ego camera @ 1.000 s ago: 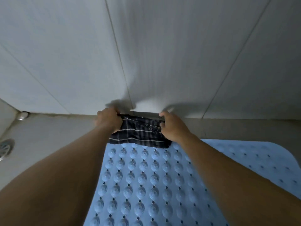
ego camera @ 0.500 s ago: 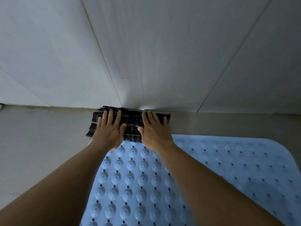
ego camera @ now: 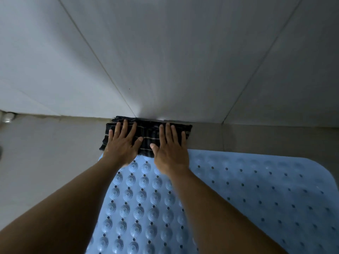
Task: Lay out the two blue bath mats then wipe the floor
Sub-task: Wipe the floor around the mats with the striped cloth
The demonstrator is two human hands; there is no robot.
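Note:
A dark plaid cloth lies folded on the grey floor tiles, right against the base of the wall. My left hand presses flat on its left half with fingers spread. My right hand presses flat on its right half, fingers straight. Two blue bath mats lie side by side below the cloth: one with raised round bumps under my forearms, and a smoother one with small holes to the right. The near edge of the cloth overlaps the top of the bumpy mat.
A white tiled wall rises directly behind the cloth. Bare grey floor stretches to the left, with a small round fitting at the far left by the wall. A strip of floor runs between the right mat and the wall.
My hands went from gripping the bunched cloth to pressing flat on it, spread wider on the floor. The view shifted slightly right then back left; the hands stay on the cloth.

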